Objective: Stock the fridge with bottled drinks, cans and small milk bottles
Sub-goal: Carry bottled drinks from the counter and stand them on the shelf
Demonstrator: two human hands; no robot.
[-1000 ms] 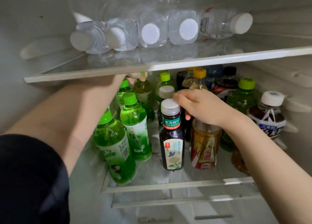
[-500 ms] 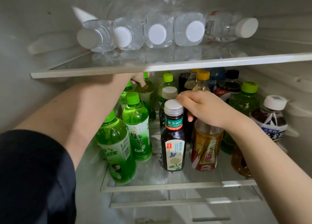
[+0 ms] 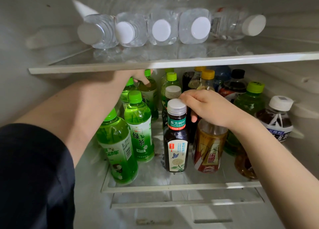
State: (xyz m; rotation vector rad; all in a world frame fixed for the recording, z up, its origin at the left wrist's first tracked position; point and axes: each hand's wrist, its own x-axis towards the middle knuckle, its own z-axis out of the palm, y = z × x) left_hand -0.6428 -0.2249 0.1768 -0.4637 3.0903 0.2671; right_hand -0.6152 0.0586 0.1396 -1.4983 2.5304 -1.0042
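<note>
Front of lower glass shelf (image 3: 172,188): amber plastic bottle with red-gold label (image 3: 209,147) is stood upright, its top gripped from above by the curled right hand (image 3: 207,108). Its fingertips touch the adjacent dark tea bottle (image 3: 176,137). Further back, the left hand (image 3: 141,77) is set on a pale green bottle (image 3: 149,94); its grip is hidden by the white upper shelf (image 3: 172,63) and cannot be told.

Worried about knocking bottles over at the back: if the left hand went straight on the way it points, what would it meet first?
The left hand grips a green-capped tea bottle near the back, so that comes first. Depth behind it is unclear.
</note>
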